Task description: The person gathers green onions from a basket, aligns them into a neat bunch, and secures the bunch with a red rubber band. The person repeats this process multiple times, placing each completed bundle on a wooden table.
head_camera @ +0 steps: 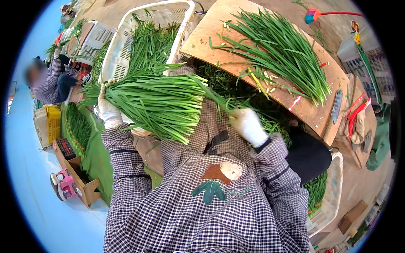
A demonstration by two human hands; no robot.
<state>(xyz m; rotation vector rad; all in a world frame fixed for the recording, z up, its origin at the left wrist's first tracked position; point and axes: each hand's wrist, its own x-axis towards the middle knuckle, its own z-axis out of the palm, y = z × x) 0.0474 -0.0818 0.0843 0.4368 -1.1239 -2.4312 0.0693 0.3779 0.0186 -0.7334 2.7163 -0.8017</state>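
My left hand (109, 109), in a white glove, grips a thick bunch of garlic chives (158, 104) near its leafy end. The pale cut stems fan out to the right above my lap. My right hand (248, 125), gloved too and slightly blurred, is closed on a few loose chive leaves (216, 96) that trail from the stem end of the bunch. Another pile of chives (278, 50) lies on the wooden board (202, 41), with stem scraps around it. Below the board's near edge, loose green leaves (265, 117) are heaped beside my right hand.
A white plastic crate (107, 64) of chives stands ahead on the left; another crate (337, 186) with tied chives is at right. A flat metal blade (337, 106) and red ties (357, 114) lie near the board's right end. A seated person (52, 82) works at far left.
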